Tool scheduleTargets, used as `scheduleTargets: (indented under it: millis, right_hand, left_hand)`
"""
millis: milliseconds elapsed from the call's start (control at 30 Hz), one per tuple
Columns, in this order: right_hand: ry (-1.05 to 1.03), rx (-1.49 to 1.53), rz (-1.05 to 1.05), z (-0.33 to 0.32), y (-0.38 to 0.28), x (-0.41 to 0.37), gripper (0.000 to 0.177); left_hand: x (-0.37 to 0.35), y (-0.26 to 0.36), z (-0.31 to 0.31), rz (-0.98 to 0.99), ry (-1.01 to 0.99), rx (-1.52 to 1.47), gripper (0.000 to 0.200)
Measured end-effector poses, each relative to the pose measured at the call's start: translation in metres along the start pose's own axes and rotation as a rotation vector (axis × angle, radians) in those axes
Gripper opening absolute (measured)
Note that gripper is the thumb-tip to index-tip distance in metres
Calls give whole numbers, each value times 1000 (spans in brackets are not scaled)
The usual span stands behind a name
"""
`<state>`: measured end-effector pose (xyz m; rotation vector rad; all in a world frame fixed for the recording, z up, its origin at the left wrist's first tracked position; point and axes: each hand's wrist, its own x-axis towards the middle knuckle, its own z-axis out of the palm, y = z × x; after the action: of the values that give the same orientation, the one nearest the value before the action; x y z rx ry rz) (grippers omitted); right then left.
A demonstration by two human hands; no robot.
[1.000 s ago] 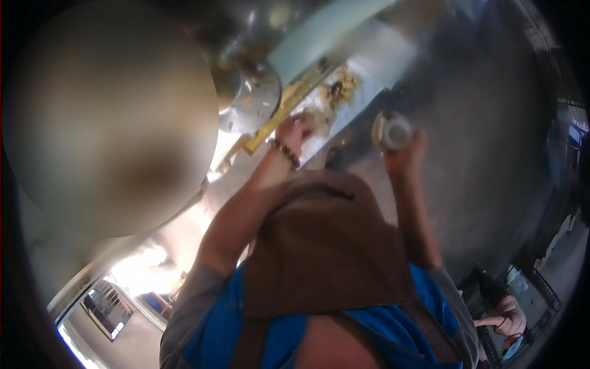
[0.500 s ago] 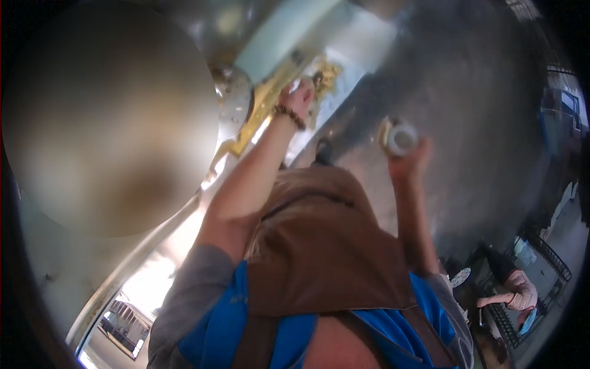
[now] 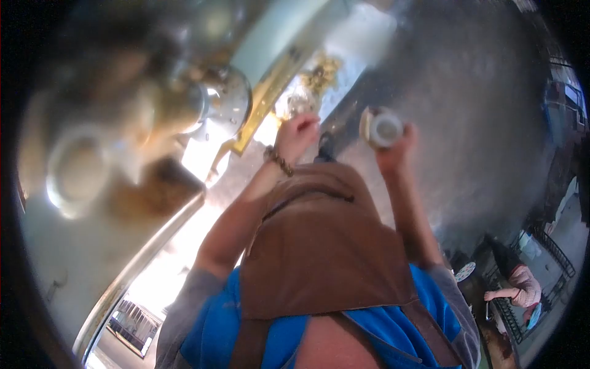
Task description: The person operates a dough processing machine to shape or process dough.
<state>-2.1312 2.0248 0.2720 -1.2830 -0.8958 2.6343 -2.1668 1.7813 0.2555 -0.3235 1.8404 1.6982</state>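
My right hand (image 3: 395, 154) is raised over the grey metal counter (image 3: 467, 123) and is shut on a small white round cup (image 3: 381, 127), whose open mouth faces me. My left hand (image 3: 298, 132), with a bead bracelet at the wrist, is curled shut just below a pile of yellowish food (image 3: 319, 77) on a white surface. Something shiny lies right above its knuckles. I cannot see whether the fist holds anything. A brown apron over a blue top fills the lower middle.
A round metal lid (image 3: 230, 101), a pale green board (image 3: 276, 37) and a yellow strip (image 3: 258, 114) lie left of the food. Blurred pots and bowls (image 3: 80, 172) crowd the far left. Another person's arm (image 3: 516, 286) is at the lower right.
My left hand has drawn back from the food pile toward my body and closed. My right hand with the cup has shifted slightly left.
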Motion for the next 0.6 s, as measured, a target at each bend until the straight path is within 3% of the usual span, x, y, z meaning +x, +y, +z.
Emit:
scheduleTargets:
  millis: [100, 133, 267, 333, 400, 600]
  right_hand:
    - [-70, 3, 22, 19, 2, -4, 45]
    - [-70, 5, 36, 30, 1, -8, 45]
    - [-137, -8, 52, 58, 2, -22, 45]
    - [-270, -26, 88, 55, 10, -15, 45]
    - [-301, -38, 164, 54, 14, -16, 45]
    - [-315, -81, 276, 41, 41, -18, 45]
  left_hand:
    - [-30, 44, 9, 151, -29, 218, 24]
    - [-39, 58, 12, 355, -5, 311, 23]
    - [-56, 96, 25, 749, 25, 510, 24]
    - [-60, 109, 31, 876, 25, 627, 25]
    - [-64, 119, 35, 1054, -65, 788, 29]
    - [-61, 85, 33, 921, -26, 1189, 23]
